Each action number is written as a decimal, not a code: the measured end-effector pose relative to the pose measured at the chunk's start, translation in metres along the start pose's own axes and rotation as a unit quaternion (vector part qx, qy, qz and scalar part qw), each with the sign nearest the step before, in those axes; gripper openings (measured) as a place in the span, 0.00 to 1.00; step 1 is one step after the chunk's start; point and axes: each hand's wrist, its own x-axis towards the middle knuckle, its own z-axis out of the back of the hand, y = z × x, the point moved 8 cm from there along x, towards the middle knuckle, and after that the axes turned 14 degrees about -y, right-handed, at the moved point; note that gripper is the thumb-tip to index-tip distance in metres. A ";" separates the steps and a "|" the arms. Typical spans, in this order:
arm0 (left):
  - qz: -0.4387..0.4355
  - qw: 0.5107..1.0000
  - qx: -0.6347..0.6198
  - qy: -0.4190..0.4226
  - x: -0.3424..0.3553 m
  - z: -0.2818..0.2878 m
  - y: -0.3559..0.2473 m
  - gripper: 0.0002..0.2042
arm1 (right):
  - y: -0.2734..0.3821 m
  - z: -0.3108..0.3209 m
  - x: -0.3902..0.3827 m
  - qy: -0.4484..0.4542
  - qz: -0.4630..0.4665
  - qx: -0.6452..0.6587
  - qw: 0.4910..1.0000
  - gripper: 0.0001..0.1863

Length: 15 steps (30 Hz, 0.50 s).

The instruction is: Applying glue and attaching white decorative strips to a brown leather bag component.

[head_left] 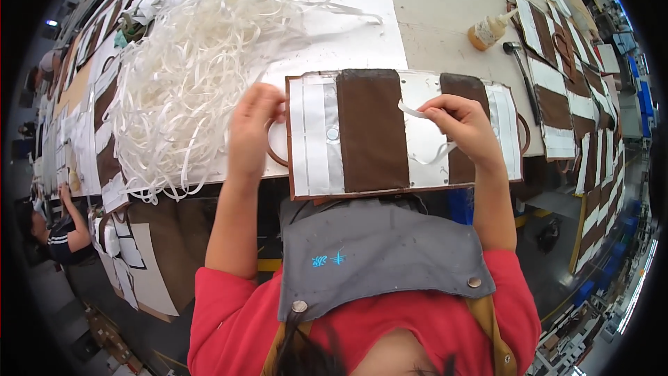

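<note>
A flat bag panel in brown and white, edged in brown and with a round metal snap on it, lies on the table in front of me. Curved brown handles stick out at its two sides. My right hand is over the panel, thumb and fingers pinched on a thin white strip. A curled white length hangs below that hand. Beside the panel's left edge is my left hand, its fingers bent but smeared by motion; whether it holds anything cannot be made out.
A large tangled heap of white strips fills the table's left side. At the right stand a bottle of amber liquid and a hammer, beside stacked brown-and-white panels. Another person is at the far left.
</note>
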 end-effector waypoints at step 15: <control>-0.153 0.963 0.198 0.099 -0.040 -0.061 -0.001 0.03 | -0.002 -0.010 -0.014 -0.103 0.089 -0.044 0.990 0.09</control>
